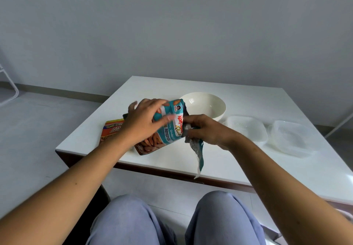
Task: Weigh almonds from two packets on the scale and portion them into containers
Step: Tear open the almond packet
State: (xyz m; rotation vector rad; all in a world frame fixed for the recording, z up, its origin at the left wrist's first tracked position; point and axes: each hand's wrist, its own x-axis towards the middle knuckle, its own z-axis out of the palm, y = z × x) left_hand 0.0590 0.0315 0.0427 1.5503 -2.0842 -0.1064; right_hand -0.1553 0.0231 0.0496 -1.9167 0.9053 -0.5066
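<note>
Teal foil catches the light as a person seated at a white tabletop (219, 166) opens the first of two almond packets. The left hand (142, 124) is clamped round the upper body of the teal almond packet (168, 130), fingers (168, 118) curled across its printed face, apparently to steady it against the pull. The right hand (205, 130) is pinched shut on a torn strip (197, 149) of the packet's top edge, which dangles toward the near edge of the tabletop, silver lining showing. The packet is held just above the tabletop, near its middle, and lies slanted: its long axis runs from the near left, where the picture of almonds sits, up to the far right, so the mouth points at the empty cream bowl (205, 107) just beyond, a likely spot for pouring. A second, orange packet (111, 131) lies flat to the left, partly hidden behind the left wrist and seemingly unopened. Two clear plastic containers (246, 128) wait empty at the right, side by side. No scale can be made out; weighing has not begun.
</note>
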